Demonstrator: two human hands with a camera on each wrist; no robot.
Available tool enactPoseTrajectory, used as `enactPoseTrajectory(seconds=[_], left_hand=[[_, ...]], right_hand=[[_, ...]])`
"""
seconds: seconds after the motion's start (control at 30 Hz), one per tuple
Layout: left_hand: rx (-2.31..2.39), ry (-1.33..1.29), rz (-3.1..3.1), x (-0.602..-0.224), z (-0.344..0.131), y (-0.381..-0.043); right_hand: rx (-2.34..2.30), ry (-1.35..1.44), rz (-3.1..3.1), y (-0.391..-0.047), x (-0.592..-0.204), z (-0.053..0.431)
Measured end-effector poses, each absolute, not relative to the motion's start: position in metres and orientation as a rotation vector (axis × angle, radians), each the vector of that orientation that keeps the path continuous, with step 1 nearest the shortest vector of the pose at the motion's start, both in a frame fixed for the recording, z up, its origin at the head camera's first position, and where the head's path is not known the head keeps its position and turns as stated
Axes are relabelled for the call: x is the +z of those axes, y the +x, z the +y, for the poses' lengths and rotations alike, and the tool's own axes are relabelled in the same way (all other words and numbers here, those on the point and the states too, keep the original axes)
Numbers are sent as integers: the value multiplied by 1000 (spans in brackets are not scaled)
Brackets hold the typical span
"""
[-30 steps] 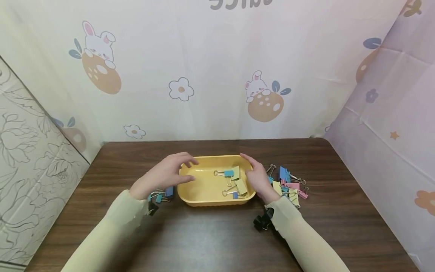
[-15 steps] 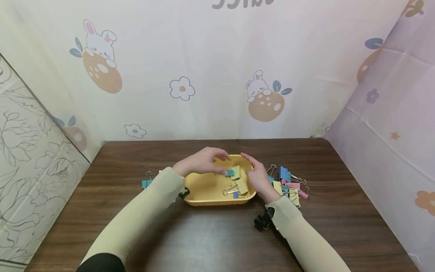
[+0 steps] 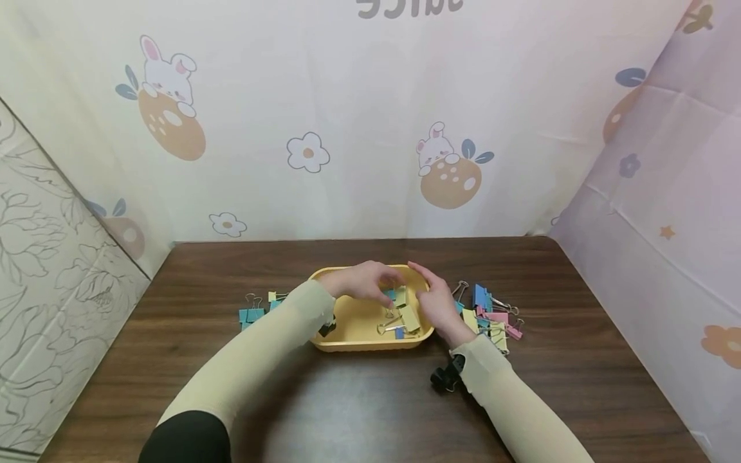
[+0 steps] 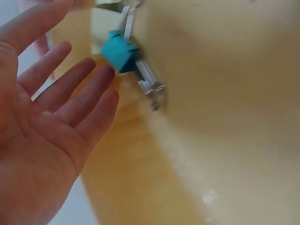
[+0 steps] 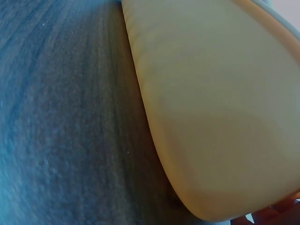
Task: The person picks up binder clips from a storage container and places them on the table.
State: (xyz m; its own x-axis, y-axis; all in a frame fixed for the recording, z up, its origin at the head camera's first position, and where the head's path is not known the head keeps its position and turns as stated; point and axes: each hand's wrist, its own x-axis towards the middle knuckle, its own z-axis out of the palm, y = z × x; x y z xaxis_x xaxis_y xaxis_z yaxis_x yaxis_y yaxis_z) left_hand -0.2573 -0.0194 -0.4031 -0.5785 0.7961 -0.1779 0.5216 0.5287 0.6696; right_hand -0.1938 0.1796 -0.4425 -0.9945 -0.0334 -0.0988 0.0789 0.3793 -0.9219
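A yellow plastic tray (image 3: 356,331) sits on the table with several binder clips in its right half. My left hand (image 3: 366,281) reaches over it, palm inward, holding nothing. In the left wrist view, the fingers of that hand (image 4: 51,126) are spread and loosely bent, fingertips close to a teal binder clip (image 4: 121,52). Pale yellow binder clips (image 3: 410,318) lie near it, one beside a small blue clip (image 3: 399,333). At the tray's right end, my right hand (image 3: 438,308) holds the rim between thumb and fingers. The right wrist view mostly shows the tray's outer wall (image 5: 211,117).
Right of the tray, beside my right wrist, is a mixed pile of blue, pink, yellow and teal binder clips (image 3: 496,318). Teal clips (image 3: 251,316) and a yellow one (image 3: 273,296) lie to the left, partly behind my left sleeve (image 3: 272,347). A patterned curtain (image 3: 359,193) hangs behind the table.
My left hand has moved right, from the tray's left end to above the clips inside, then slightly lower. Teal clips on the left came into view. My right hand stays at the rim.
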Motion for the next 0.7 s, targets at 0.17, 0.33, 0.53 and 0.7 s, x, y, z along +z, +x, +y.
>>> enactPoseTrajectory(seconds=[0.17, 0.33, 0.53, 0.7], left_hand=[[815, 1062, 2262, -415, -16, -255], [805, 1093, 2282, -423, -12, -253], [684, 1210, 2388, -426, 0, -248], [656, 1259, 2443, -428, 10, -246]], right_hand=[[-1697, 51, 2514, -194, -441, 180], [-1702, 38, 2508, -193, -442, 180], [-1733, 19, 2504, -193, -443, 180], [-1742, 10, 2492, -193, -443, 179]])
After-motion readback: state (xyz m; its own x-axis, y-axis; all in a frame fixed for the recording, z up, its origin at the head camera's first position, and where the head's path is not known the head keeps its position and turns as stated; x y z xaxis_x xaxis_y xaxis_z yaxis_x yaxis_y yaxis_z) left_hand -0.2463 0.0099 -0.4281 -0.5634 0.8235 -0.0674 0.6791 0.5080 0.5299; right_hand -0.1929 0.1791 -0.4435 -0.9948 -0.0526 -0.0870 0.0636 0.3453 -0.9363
